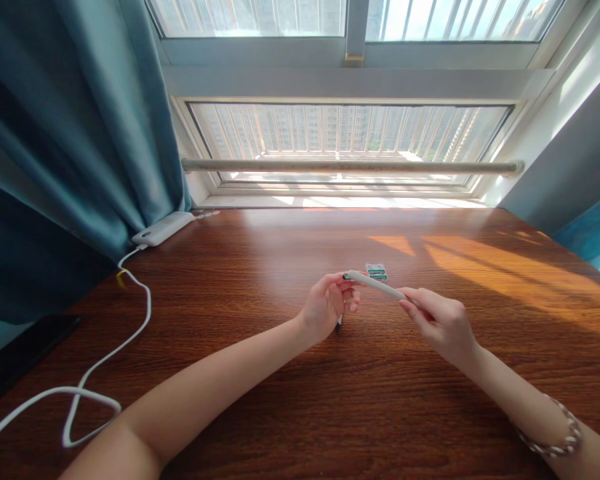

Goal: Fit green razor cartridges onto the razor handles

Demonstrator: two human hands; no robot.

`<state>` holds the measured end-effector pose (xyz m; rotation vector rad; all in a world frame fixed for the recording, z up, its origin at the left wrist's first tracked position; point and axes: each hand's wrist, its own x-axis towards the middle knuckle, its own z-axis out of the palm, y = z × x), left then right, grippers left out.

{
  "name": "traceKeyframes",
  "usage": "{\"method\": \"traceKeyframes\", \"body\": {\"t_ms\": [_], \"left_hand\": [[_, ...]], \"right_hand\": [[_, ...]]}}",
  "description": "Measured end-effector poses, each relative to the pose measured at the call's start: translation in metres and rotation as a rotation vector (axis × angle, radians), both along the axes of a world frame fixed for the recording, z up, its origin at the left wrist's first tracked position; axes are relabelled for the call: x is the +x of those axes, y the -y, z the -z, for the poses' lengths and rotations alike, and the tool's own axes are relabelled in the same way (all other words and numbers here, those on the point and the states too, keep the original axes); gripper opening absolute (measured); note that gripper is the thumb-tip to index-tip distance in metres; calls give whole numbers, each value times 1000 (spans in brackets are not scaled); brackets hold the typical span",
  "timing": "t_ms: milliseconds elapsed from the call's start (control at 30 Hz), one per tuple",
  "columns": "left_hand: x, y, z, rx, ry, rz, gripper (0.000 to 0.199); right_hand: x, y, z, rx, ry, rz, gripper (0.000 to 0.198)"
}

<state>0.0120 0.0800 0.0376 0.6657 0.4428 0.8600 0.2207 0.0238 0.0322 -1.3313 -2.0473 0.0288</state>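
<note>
A slim white handle (377, 285), slightly curved and dark green to black at its left tip, is held above the table between both hands. My left hand (327, 305) has its thumb and forefinger closed at the dark tip, with the other fingers curled loosely below. Over at the right end, my right hand (441, 323) pinches the handle between thumb and fingers. Just behind the handle lies a small clear case (377, 271) with green and dark strips in it. Under my left hand a small white-and-black piece (339, 323) shows, mostly hidden.
The brown wooden table (260, 407) reaches back to the window. A white power strip (163, 229) with a looping white cable (149, 303) lies at the left, beside a blue curtain (95, 120). A dark flat object (27, 353) is at the left edge.
</note>
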Motion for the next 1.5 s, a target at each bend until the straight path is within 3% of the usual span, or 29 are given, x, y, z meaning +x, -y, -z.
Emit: {"method": "traceKeyframes", "body": {"t_ms": [700,1000,1500], "left_hand": [[-1,-2,1,-15,50,88,41],[-2,-4,6,-77,69,59,36],[-1,-6,7,-158,142,9,32]], "right_hand": [[-1,2,1,156,108,191,20],[-1,4,0,168,173,246,19],[-3,4,-2,131,140,210,19]]}}
